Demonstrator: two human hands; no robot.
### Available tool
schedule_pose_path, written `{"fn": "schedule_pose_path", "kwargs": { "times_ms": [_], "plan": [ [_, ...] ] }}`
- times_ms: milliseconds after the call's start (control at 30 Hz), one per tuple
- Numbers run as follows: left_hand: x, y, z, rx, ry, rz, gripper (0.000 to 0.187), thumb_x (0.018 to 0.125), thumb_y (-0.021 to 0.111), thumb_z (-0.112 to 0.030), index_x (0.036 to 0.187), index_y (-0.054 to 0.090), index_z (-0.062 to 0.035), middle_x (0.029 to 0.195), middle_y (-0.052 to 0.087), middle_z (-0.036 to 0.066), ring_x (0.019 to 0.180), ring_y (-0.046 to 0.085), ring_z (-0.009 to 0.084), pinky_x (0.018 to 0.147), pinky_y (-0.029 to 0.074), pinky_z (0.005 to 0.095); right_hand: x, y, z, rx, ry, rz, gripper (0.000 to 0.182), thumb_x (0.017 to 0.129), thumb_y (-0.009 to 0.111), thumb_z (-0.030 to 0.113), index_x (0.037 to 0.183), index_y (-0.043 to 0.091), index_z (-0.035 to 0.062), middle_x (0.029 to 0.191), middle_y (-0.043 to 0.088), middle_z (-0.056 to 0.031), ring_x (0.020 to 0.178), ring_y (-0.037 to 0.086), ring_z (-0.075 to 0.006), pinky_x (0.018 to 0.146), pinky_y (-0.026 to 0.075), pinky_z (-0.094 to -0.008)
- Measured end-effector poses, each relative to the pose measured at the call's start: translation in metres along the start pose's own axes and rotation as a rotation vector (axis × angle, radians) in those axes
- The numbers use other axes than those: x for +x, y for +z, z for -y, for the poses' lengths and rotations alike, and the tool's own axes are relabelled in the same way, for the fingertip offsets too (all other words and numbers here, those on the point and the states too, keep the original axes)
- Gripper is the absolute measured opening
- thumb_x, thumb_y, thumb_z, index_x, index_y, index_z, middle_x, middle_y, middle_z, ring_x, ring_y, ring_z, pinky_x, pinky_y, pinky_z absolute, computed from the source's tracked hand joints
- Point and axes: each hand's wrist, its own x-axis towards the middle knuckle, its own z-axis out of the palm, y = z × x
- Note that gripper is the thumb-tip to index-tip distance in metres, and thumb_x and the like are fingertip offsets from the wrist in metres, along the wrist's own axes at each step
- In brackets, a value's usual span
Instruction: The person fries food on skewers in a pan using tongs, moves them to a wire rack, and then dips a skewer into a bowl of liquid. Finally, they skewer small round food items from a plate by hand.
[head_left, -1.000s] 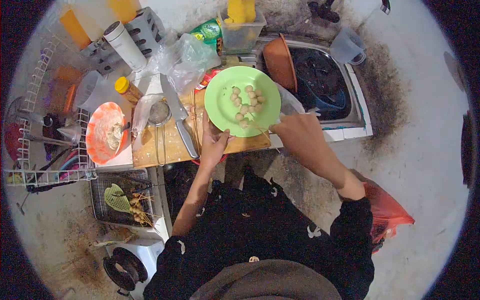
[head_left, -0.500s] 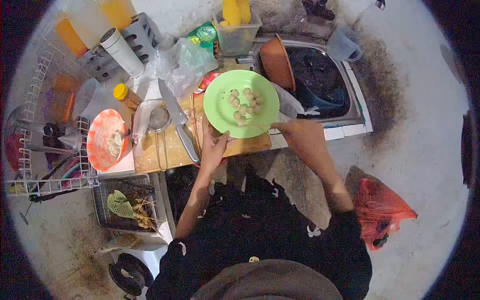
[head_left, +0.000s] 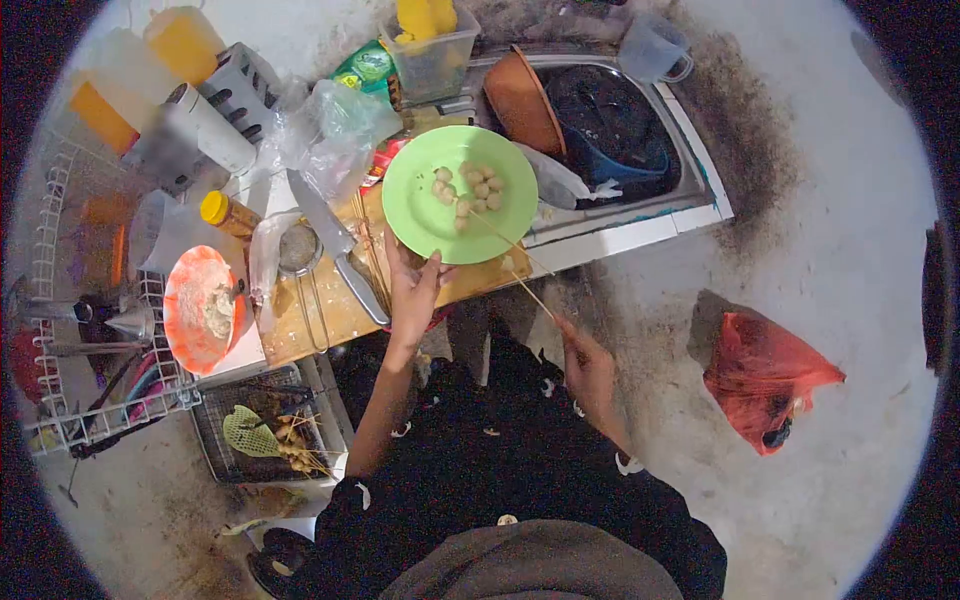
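My left hand (head_left: 414, 300) grips the near rim of a light green plate (head_left: 420, 232), thumb on top and fingers underneath. Several small round balls (head_left: 482, 180), pale brown like meatballs, lie on the plate. One thin wooden skewer (head_left: 515, 242) reaches from the balls out past the plate's right rim. Lower down, my right hand (head_left: 586, 362) is closed around the end of another wooden skewer (head_left: 535, 297). This skewer points up and left, with a small pale bit at its tip, close to the plate's lower right edge.
A wooden board (head_left: 285, 335) under the plate carries a knife (head_left: 358, 285) and a strainer (head_left: 300, 250). To the left stands an orange-and-white bowl (head_left: 190, 325) of pale paste. A sink (head_left: 690, 170) is at the right, and a fryer basket (head_left: 225, 465) with skewers sits lower left.
My right hand has moved away from the plate, down toward my body, drawing a skewer out. My left hand keeps hold of the plate. The whole view has shifted and turned slightly.
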Motion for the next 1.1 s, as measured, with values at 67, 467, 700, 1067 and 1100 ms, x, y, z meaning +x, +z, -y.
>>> {"fn": "schedule_pose_path", "kwargs": {
  "times_ms": [67, 467, 700, 1067, 1100],
  "plan": [
    [-0.001, 0.002, -0.004, -0.013, -0.034, -0.011, 0.072, 0.083, 0.040, 0.005, 0.133, -0.008, -0.0120, 0.130, 0.023, 0.016, 0.096, 0.052, 0.0224, 0.072, 0.050, 0.0293, -0.003, 0.007, -0.003, -0.013, 0.043, 0.010, 0.024, 0.084, 0.048, 0.006, 0.106, 0.058, 0.0086, 0.075, 0.061, -0.0097, 0.066, 0.054, -0.0105, 0.062, 0.044, -0.0261],
    [0.002, 0.003, -0.008, 0.118, 0.047, 0.003, 0.071, 0.083, 0.044, 0.003, 0.133, -0.004, -0.0135, 0.121, 0.035, 0.017, 0.087, 0.055, 0.0199, 0.066, 0.052, 0.0279, 0.005, 0.024, 0.011, 0.285, 0.182, 0.023, 0.024, 0.085, 0.047, 0.009, 0.106, 0.057, 0.0046, 0.078, 0.059, -0.0055, 0.068, 0.048, -0.0077, 0.063, 0.041, -0.0229],
    [0.003, 0.003, -0.005, 0.148, 0.070, -0.020, 0.071, 0.082, 0.042, 0.005, 0.133, -0.003, -0.0152, 0.121, 0.034, 0.017, 0.088, 0.055, 0.0209, 0.066, 0.052, 0.0283, 0.008, 0.028, 0.011, 0.255, 0.139, -0.004, 0.024, 0.086, 0.046, 0.009, 0.107, 0.057, 0.0048, 0.081, 0.059, -0.0023, 0.068, 0.048, -0.0077, 0.062, 0.040, -0.0216],
    [0.005, -0.001, 0.001, 0.106, 0.030, -0.022, 0.074, 0.080, 0.041, 0.009, 0.133, -0.007, -0.0107, 0.134, 0.016, 0.016, 0.095, 0.052, 0.0226, 0.070, 0.052, 0.0299, -0.009, 0.024, -0.008, 0.346, 0.129, -0.043, 0.024, 0.086, 0.045, 0.007, 0.106, 0.055, -0.0015, 0.103, 0.058, -0.0119, 0.093, 0.052, -0.0140, 0.082, 0.040, -0.0265],
    [0.005, 0.000, 0.003, 0.106, 0.026, -0.021, 0.074, 0.080, 0.041, 0.009, 0.133, -0.007, -0.0107, 0.134, 0.016, 0.016, 0.095, 0.052, 0.0226, 0.070, 0.052, 0.0299, -0.005, 0.023, -0.004, 0.366, 0.168, -0.026, 0.024, 0.086, 0.045, 0.007, 0.106, 0.055, -0.0014, 0.102, 0.058, -0.0120, 0.093, 0.052, -0.0141, 0.082, 0.040, -0.0266]
  ]
}}
